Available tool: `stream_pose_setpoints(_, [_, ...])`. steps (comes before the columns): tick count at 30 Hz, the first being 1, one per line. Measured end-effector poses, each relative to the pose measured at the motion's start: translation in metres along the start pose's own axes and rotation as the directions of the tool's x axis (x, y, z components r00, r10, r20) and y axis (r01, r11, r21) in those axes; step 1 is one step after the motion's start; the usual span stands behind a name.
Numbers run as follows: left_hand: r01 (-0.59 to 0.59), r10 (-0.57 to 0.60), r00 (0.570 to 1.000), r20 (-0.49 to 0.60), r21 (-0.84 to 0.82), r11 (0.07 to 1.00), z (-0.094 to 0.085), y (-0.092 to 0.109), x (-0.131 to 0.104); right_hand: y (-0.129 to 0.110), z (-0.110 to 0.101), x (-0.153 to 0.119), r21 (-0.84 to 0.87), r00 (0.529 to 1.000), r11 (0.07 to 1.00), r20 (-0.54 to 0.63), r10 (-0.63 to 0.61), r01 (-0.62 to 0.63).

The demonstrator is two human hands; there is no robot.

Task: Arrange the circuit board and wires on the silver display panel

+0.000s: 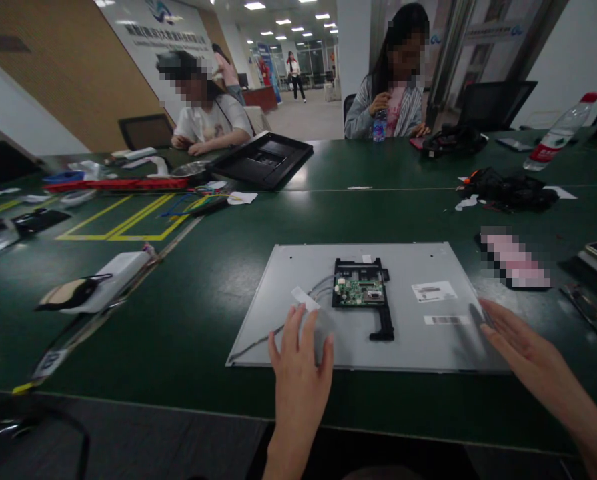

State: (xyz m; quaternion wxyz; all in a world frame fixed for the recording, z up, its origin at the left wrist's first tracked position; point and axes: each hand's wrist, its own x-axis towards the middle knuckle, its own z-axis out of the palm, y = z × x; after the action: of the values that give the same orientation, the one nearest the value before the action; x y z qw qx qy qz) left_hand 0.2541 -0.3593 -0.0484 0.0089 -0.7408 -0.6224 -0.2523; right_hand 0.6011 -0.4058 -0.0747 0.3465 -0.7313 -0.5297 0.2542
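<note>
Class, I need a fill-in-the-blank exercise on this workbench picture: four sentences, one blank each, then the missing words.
1. The grey metal panel lies flat on a table whose top is ___ in colour.
2. The left hand rests on the panel's ___ edge.
3. The small circuit board on the panel is ___ in colour.
4. Both hands, the right hand too, are ___, holding nothing.

Missing words: green; near; green; open

One metal panel (418, 267), one circuit board (361, 291), two white labels (433, 291), two hands, left (301, 360) and right (515, 340), two seated people (208, 120).
</note>
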Motion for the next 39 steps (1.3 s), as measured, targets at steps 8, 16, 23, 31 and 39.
stream_pose_setpoints(8, [-0.035,0.036,0.999,-0.022,0.046,0.998,0.005,0.023,-0.006,-0.023,0.028,0.003,-0.061,0.981,0.982,0.086,-0.171,0.177])
stream_pose_setpoints(16, [-0.066,0.061,0.997,0.044,0.117,0.991,0.010,0.025,-0.011,-0.060,0.058,0.002,-0.228,0.861,0.846,0.301,-0.410,0.482])
stream_pose_setpoints(23, [-0.089,0.086,0.996,0.019,0.176,0.980,0.007,0.013,-0.014,-0.095,0.084,-0.002,-0.321,0.776,0.732,0.455,-0.437,0.601])
stream_pose_setpoints(31, [-0.072,0.067,0.997,0.033,0.198,0.978,0.008,0.012,-0.015,-0.113,0.100,0.007,-0.293,0.660,0.613,0.520,-0.541,0.733])
stream_pose_setpoints(39, [-0.079,0.077,0.997,0.018,0.184,0.980,0.010,0.012,-0.015,-0.135,0.114,0.026,-0.192,0.538,0.544,0.592,-0.600,0.817])
